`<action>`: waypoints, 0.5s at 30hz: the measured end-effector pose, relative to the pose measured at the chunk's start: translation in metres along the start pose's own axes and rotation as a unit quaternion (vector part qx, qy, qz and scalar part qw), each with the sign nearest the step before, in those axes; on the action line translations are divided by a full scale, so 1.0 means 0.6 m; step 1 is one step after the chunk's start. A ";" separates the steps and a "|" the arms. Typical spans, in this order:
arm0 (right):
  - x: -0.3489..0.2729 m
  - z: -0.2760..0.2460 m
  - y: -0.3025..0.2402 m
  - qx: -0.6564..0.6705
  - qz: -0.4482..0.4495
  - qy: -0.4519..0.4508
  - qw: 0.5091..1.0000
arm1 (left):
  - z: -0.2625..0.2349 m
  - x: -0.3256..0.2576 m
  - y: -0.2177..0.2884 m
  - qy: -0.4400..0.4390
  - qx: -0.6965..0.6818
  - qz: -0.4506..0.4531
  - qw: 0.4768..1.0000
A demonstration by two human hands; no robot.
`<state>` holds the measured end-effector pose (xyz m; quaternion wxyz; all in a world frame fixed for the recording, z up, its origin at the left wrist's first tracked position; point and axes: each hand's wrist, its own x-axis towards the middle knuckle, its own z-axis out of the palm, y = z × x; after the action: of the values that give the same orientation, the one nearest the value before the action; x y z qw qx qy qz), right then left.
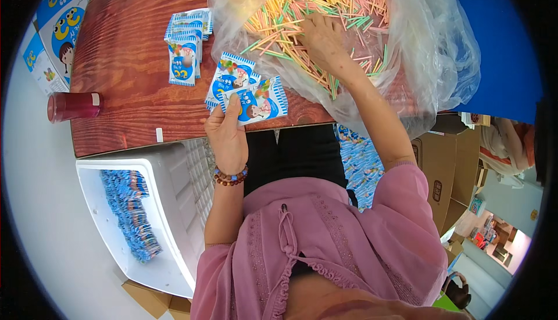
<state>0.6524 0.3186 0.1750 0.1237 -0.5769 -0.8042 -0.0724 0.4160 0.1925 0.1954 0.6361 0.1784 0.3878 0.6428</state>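
Observation:
Between thumb and fingers, my left hand (228,137) grips a small blue-and-white packet (261,104) at the table's near edge. More packets of the same kind (232,71) lie fanned under and beside it. My right hand (325,42) reaches into a wide heap of thin coloured sticks (290,15), pink, yellow, orange and green. Its fingers are bent and apart, touching the sticks, with their tips partly hidden; no stick is plainly held. Under the heap spreads a crumpled clear plastic bag (444,52).
Stacked packets (183,58) lie on the red-brown wooden table (133,41), left of my left hand. A dark red jar (75,106) sits at the left edge. Below is a white foam box (174,227) with many packets (131,215). A cardboard box (442,169) stands right.

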 end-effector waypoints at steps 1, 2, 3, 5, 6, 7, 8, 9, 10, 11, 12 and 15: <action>-0.001 -0.002 -0.001 0.052 0.023 0.019 0.998 | 0.000 0.000 0.000 0.001 -0.001 0.003 1.000; -0.002 -0.003 -0.001 0.103 0.046 0.039 0.993 | 0.000 0.000 0.000 0.002 -0.002 0.006 1.000; -0.004 0.000 0.003 0.104 0.047 0.040 0.993 | 0.000 0.000 0.001 0.001 -0.001 0.006 1.000; -0.005 0.002 0.020 0.162 0.054 0.046 0.984 | 0.003 0.000 0.003 -0.003 -0.006 -0.001 1.000; -0.008 0.001 0.027 0.161 0.055 0.048 0.984 | 0.005 0.000 0.004 -0.005 -0.006 0.000 1.000; -0.012 -0.006 0.029 0.233 0.092 0.042 0.967 | 0.005 -0.001 0.003 -0.004 -0.006 0.000 1.000; -0.014 -0.011 0.033 0.303 0.128 0.035 0.944 | 0.005 -0.001 0.002 -0.002 -0.006 0.001 1.000; -0.014 0.001 0.043 0.287 0.112 0.072 0.949 | 0.005 0.000 0.001 -0.005 -0.005 0.001 1.000; -0.014 -0.006 0.039 0.287 0.113 0.073 0.949 | 0.002 0.000 -0.001 -0.005 -0.003 0.005 1.000; -0.015 -0.015 0.031 0.335 0.151 0.064 0.928 | 0.000 0.000 -0.002 -0.006 -0.002 0.008 1.000; -0.016 -0.021 0.026 0.383 0.189 0.054 0.903 | -0.001 -0.001 -0.001 -0.007 -0.001 0.009 1.000; -0.016 -0.024 0.029 0.594 0.299 0.019 0.747 | -0.001 -0.002 -0.001 -0.008 -0.002 0.009 1.000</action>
<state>0.6737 0.3115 0.1858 0.4718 -0.5966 -0.4688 0.4492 0.4162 0.1911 0.1948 0.6338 0.1860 0.3800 0.6476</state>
